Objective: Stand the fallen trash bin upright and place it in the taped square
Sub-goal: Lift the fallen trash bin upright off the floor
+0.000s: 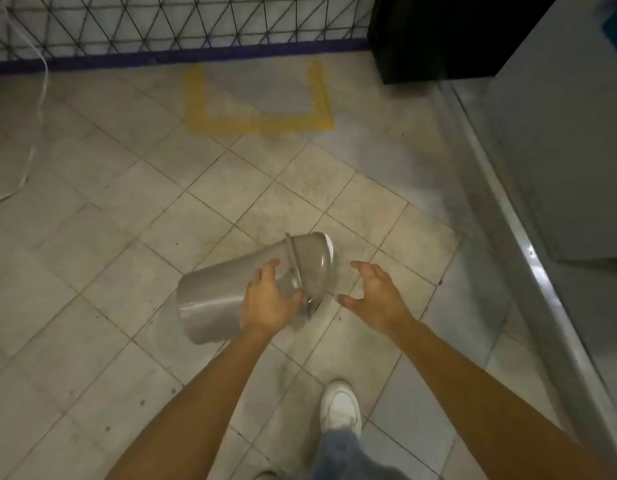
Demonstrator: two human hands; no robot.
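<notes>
Floor (92,306) is grubby beige tile laid diagonally, dim room. Grey bin (231,292) lies tipped at centre, lid end toward 1 o'clock. Left hand (269,303) grips its body near the rim; right hand (376,296) spread wide, just beside the lid. Yellow taped square (258,124) at 12, against a mesh fence (161,26).

A beige tiled floor (127,209) fills the view, its grout lines running diagonally. At twelve o'clock stands a black wire mesh fence (168,22) above a dark purple base strip (92,62). A white cord (40,109) trails down the floor at ten o'clock. A black box (435,39) sits at one o'clock, just beside a grey cabinet (563,133) at three o'clock, edged by a metal rail (514,237). A white sneaker (340,407) and denim trouser leg (341,452) show at six o'clock.
</notes>
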